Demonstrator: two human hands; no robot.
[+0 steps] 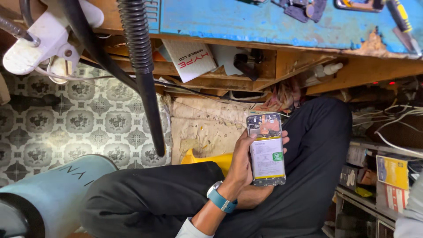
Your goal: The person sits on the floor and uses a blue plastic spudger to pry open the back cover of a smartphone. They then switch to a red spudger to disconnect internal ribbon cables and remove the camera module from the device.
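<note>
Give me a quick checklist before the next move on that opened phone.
1. Phone held securely: ok, left hand wraps its edge.
2. Back cover off, battery exposed: ok.
3. Phone above the lap, not over the floor: ok.
4. Right hand free: cannot tell, mostly hidden behind the phone.
5. Tools within reach: cannot tell; screwdriver lies on the blue bench.
6. Board intact: cannot tell, too small.

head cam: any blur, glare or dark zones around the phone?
Head view: opened phone in the left hand is sharp and evenly lit, no glare on its battery; the black hose close to the lens looks soft; shelves at right sit in shadow; right hand unseen.
</note>
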